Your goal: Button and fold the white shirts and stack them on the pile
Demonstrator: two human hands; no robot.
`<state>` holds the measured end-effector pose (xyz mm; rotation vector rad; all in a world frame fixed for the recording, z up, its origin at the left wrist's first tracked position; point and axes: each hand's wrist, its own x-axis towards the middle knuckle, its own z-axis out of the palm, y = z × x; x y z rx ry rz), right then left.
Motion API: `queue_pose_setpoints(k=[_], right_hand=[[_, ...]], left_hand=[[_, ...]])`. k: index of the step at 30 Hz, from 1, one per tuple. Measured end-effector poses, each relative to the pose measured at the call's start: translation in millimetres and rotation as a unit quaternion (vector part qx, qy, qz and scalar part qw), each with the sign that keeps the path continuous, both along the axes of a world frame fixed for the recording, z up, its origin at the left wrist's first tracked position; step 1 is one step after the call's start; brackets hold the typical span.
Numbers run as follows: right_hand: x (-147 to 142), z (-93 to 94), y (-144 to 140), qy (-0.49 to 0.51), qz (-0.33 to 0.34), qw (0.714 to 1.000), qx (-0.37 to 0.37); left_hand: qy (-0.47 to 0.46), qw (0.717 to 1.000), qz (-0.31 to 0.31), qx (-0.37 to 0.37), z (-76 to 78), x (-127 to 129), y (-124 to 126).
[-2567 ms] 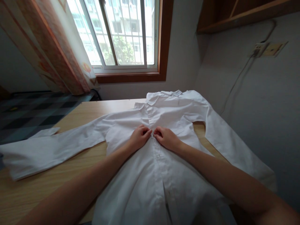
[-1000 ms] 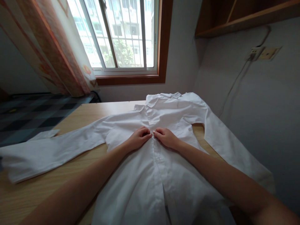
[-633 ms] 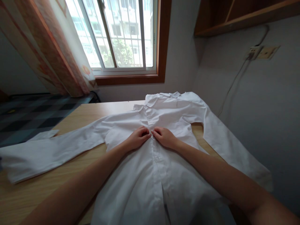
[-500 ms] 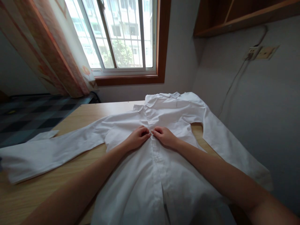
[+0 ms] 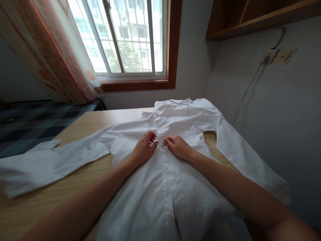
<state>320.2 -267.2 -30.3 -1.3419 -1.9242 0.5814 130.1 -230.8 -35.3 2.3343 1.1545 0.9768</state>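
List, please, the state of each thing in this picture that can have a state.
white shirt: spread flat on the table, front up
collar: far end, folded down
left hand: on the shirt's placket
right hand: on the placket
curtain: drawn aside
window: seems shut

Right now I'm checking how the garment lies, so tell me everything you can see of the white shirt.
The white shirt is long-sleeved, of thin, slightly creased woven cloth. It lies front up on the wooden table, collar at the far edge. One sleeve stretches out flat to the left; the other bends down along the wall. The button placket runs down the middle and gapes open near the hem. The left hand and right hand rest on it, fingertips meeting at the placket.
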Motion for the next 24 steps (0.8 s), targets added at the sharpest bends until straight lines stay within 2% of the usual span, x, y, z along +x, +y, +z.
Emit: queue_pose_setpoints(k=[4, 6, 8, 11, 15, 18, 24], right_hand=[[10.6, 28.6, -9.8, -0.110, -0.031, 0.992, 0.049], [15.4, 40.7, -20.6, -0.188, -0.014, 0.982, 0.002], [18.6, 43.2, -35.7, -0.257, 0.017, 0.965, -0.059], [20.6, 26.7, -60.3, -0.304, 0.030, 0.947, -0.095], [24.7, -5.9, -77.2, -0.307, -0.006, 0.947, -0.097], [32.2, -17.8, -71.2, -0.292, 0.002, 0.954, -0.063], [43.3, -20.5, -40.9, -0.282, 0.021, 0.959, -0.015]], left_hand=[[0.140, 0.989, 0.011, 0.039, 9.0, -5.7, -9.5], [0.204, 0.978, 0.010, 0.028, 13.7, -9.3, -19.2], [0.258, 0.966, -0.007, -0.001, 15.8, -11.7, -30.9], [0.310, 0.950, -0.012, -0.038, 12.9, -11.1, -46.7], [0.353, 0.932, 0.040, -0.065, 7.1, -5.0, -54.7], [0.366, 0.926, 0.048, -0.077, 7.5, -3.6, -49.9], [0.350, 0.934, 0.059, -0.036, 1.6, -11.1, -30.1]])
